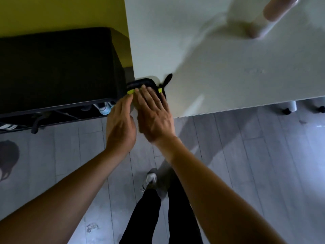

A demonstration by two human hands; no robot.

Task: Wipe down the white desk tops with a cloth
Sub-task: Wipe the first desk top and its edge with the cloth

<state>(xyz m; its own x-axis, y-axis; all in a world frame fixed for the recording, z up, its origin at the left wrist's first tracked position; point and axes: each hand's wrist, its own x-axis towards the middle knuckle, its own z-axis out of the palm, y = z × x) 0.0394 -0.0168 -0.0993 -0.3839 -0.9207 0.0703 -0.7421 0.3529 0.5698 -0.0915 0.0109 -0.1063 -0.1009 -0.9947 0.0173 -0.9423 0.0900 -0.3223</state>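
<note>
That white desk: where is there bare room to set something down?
The white desk is bare across its middle and front edge. Crowded spots: the near-left corner, where both hands meet the black pouch, and the far right, where a blurred object stands.

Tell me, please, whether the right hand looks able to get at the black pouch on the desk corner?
Probably yes: the right hand already lies flat on the pouch, with nothing between them.
</note>
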